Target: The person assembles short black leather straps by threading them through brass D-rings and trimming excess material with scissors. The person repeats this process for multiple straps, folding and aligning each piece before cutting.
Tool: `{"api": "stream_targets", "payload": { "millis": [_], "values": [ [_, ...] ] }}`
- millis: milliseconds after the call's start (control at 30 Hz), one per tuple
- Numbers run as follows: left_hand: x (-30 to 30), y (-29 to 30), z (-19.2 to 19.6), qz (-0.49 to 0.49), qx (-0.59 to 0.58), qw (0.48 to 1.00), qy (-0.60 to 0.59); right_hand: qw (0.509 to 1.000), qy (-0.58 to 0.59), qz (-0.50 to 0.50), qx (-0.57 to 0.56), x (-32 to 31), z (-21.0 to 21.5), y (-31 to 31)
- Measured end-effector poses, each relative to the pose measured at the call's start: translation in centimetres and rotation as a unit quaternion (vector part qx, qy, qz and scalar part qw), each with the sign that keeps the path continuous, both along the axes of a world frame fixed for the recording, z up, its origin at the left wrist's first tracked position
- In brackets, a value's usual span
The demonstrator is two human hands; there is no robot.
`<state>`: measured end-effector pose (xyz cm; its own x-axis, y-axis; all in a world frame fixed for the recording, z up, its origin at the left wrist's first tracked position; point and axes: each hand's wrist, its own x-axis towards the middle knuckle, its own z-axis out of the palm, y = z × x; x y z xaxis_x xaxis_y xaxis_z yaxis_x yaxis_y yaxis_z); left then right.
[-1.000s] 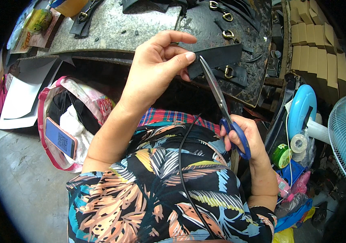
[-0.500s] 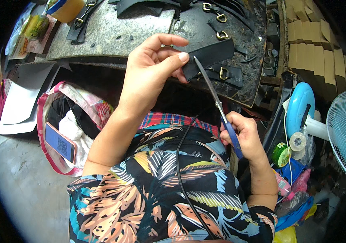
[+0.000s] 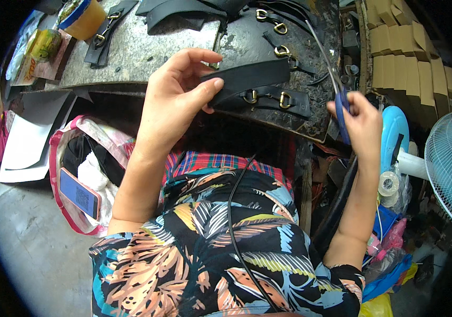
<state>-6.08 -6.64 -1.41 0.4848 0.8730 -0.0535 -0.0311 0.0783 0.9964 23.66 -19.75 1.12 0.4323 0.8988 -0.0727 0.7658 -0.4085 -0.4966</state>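
Observation:
My left hand (image 3: 181, 92) pinches one end of a black leather strip (image 3: 252, 75) between thumb and fingers, above the front edge of the workbench (image 3: 323, 98). The strip stretches to the right, partly over a black strap with gold-coloured metal fittings (image 3: 295, 103) that lies on the bench. Off to the right, my right hand (image 3: 360, 119) grips a pair of scissors by its blue handles (image 3: 341, 111). The scissors' long blades (image 3: 323, 53) point up and away over the bench, apart from the strip.
More black straps with metal rings (image 3: 280, 27) and a pile of black pieces (image 3: 183, 16) lie farther back. A blue-rimmed tub (image 3: 83, 21) stands at the far left. Stacked tan cardboard pieces (image 3: 405, 74) and a fan (image 3: 445, 164) are at right. A phone (image 3: 79, 193) rests on a bag at left.
My right hand has carried the scissors away from the strip, up and to the right. My left hand has shifted slightly left, with the strip still in it and turned more level.

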Motion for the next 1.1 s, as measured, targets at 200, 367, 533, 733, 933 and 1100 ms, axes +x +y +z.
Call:
{"api": "stream_targets", "payload": {
  "millis": [200, 367, 533, 733, 933, 1100],
  "values": [
    [-0.9, 0.1, 0.7, -0.002, 0.036, 0.999, 0.039, 0.986, -0.156, 0.057, 0.012, 2.9, -0.2, 3.8],
    [-0.9, 0.3, 0.8, -0.003, -0.027, 0.999, 0.022, 0.969, -0.099, 0.130, 0.186, -0.4, 0.6, 6.9],
    [-0.7, 1.2, 0.5, 0.010, -0.021, 1.000, 0.000, 0.929, -0.254, 0.163, 0.212, -5.0, -3.5, 11.0],
    [-1.0, 1.6, 0.5, -0.005, -0.028, 1.000, 0.013, 0.965, 0.091, 0.123, 0.212, -3.6, -3.3, 11.7],
    [0.9, 1.7, 0.0, -0.040, 0.028, 0.998, -0.045, 0.894, 0.327, 0.207, 0.227, -5.1, 0.2, 9.7],
    [1.8, 2.2, -0.2, -0.032, 0.016, 0.996, -0.087, 0.929, 0.204, 0.259, 0.170, -8.4, -1.4, 9.9]
  ]
}}
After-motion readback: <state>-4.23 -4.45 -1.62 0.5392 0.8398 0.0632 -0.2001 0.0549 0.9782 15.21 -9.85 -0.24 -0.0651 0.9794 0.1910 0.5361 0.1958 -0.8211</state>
